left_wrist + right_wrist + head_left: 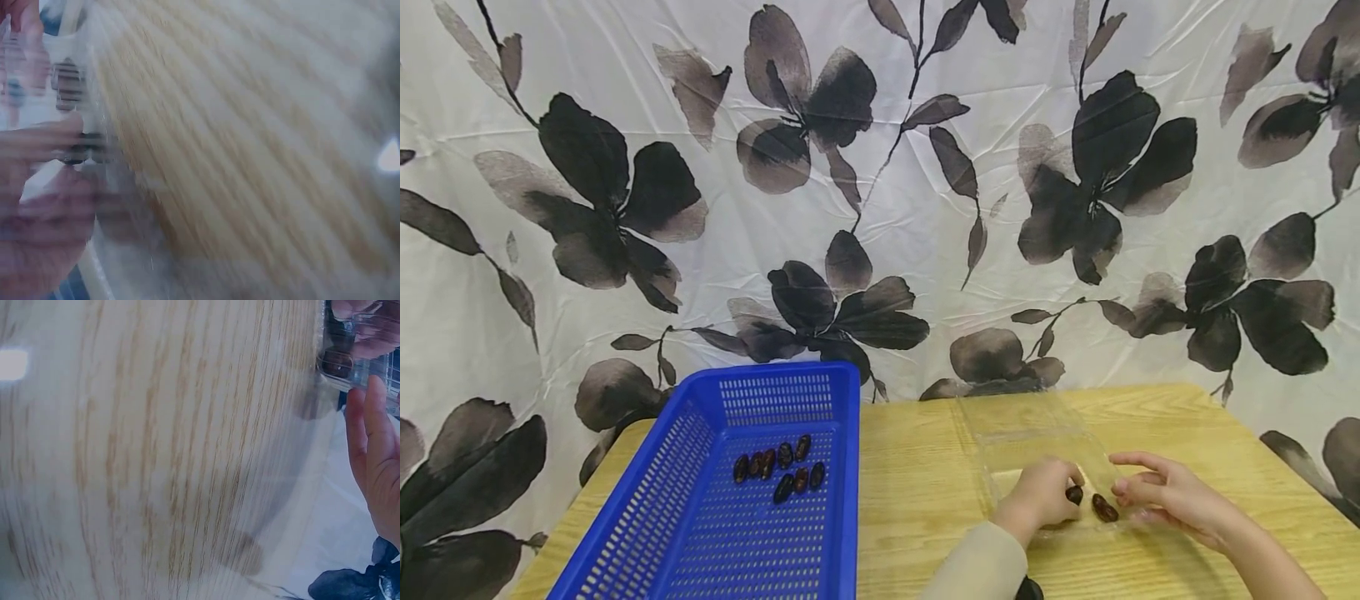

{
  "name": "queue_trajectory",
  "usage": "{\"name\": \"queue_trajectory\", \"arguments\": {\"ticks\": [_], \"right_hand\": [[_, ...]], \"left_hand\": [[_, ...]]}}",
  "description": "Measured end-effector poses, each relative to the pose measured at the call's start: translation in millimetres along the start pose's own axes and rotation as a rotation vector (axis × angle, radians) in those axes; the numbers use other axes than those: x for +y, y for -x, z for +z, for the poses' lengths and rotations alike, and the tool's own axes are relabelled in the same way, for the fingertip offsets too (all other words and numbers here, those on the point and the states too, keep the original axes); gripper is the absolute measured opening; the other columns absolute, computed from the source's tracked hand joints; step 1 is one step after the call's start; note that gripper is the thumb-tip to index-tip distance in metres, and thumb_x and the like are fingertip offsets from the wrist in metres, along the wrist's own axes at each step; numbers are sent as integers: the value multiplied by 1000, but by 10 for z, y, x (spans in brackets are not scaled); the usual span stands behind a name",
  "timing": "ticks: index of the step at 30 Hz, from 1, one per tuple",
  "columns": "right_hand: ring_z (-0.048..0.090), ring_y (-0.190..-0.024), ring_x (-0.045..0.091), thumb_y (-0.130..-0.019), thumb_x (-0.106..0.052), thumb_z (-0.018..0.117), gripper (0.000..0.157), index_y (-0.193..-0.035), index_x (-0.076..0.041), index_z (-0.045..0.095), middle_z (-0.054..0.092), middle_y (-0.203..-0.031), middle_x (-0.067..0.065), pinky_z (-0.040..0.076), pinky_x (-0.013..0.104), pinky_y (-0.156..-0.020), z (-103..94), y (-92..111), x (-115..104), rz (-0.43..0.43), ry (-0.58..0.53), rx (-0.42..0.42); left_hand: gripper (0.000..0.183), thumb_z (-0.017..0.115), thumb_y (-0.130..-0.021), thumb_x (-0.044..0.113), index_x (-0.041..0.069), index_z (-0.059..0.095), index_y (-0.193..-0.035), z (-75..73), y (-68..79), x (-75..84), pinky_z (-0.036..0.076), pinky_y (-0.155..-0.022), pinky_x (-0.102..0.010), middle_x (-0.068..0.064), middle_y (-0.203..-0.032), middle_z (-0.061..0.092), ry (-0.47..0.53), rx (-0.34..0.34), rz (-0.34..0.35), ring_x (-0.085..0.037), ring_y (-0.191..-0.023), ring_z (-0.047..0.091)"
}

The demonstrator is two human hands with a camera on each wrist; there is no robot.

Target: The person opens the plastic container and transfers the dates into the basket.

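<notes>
My left hand (1041, 496) pinches a dark brown date (1073, 495) between thumb and fingers, low inside a clear plastic container (1030, 437) whose lid stands open toward the back. Another date (1105, 507) lies in the container to the right of that hand. My right hand (1183, 500) is at the container's right side, fingers mostly straight and seemingly against its wall. The left wrist view is blurred, but the pinched date (78, 150) shows between the fingers. In the right wrist view, a date (337, 362) sits in the container's corner beside the right fingers (376, 419).
A blue perforated plastic basket (853, 500) stands on the left of the wooden table (917, 492), with several dates (785, 455) toward its back right. Behind the table hangs a white cloth (925, 225) with dark flowers. A dark object (1028, 590) shows by the left sleeve.
</notes>
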State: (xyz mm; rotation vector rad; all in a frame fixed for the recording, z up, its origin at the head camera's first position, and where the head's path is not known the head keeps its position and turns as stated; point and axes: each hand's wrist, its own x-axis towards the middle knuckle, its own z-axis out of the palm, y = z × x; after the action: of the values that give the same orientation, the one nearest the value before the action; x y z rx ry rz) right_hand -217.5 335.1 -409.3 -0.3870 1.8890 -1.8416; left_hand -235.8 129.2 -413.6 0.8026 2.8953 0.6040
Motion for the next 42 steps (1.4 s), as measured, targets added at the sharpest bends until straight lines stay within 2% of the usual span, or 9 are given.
{"name": "queue_trajectory", "arguments": {"ticks": [5,10,15,21,27,29,31,38,42], "right_hand": [[62,-92,14,-97,-6,47,32,-115,-32,54,65,-102,4,54,31,-71,19,-31,-4,-2,17,1],[62,-93,14,-96,-8,50,30,-119,-27,53,65,-103,5,54,32,-72,41,-33,1,32,43,33],[62,-94,14,-96,-8,51,30,-123,-20,52,64,-104,5,54,32,-72,57,-32,-1,39,51,32],[62,-93,14,-96,-7,49,31,-114,-32,54,65,-102,3,54,30,-71,64,-42,10,27,40,13],[62,-93,15,-96,-9,50,30,-124,-20,52,64,-103,5,54,32,-72,55,-33,7,40,58,21],[62,-93,16,-96,-9,50,29,-123,-21,51,64,-103,5,54,31,-72,51,-35,4,41,57,10],[62,-93,16,-96,-9,50,29,-118,-28,52,64,-104,5,54,31,-72,44,-42,4,39,49,-5],[62,-93,15,-97,-7,48,31,-112,-34,54,64,-103,3,54,31,-73,33,-42,19,19,26,-33],[62,-92,14,-96,-6,48,33,-110,-36,55,64,-102,3,54,30,-72,36,-35,22,25,29,-30]], "left_hand": [[25,78,-76,20,23,68,-99,-85,42,-106,44,-71,-15,12,-85,62,18,-1,-30,-3,-78,55],[26,80,-73,15,19,68,-95,-185,87,-180,41,-66,-14,9,-74,60,113,-19,-31,-2,-67,52],[26,79,-73,9,14,68,-96,-258,140,-225,40,-59,-14,7,-72,58,269,-21,-52,-3,-61,50],[27,77,-72,0,7,67,-97,-338,170,-284,42,-55,-16,3,-68,56,499,-8,-68,-7,-56,49],[27,78,-71,2,8,68,-96,-476,146,-345,40,-55,-16,2,-67,56,516,35,-68,-6,-58,49],[29,79,-71,3,7,68,-97,-550,158,-372,40,-56,-16,2,-68,57,512,41,-63,-6,-59,49],[30,79,-71,3,6,68,-98,-637,178,-401,41,-55,-16,2,-69,56,527,44,-63,-6,-60,49],[31,76,-72,-6,-3,64,-100,-1017,244,-442,54,-59,-25,-3,-70,54,713,39,-65,-10,-59,53],[30,75,-73,-6,-3,64,-101,-1233,343,-453,55,-62,-27,-4,-72,56,756,15,-76,-12,-63,56]]}}
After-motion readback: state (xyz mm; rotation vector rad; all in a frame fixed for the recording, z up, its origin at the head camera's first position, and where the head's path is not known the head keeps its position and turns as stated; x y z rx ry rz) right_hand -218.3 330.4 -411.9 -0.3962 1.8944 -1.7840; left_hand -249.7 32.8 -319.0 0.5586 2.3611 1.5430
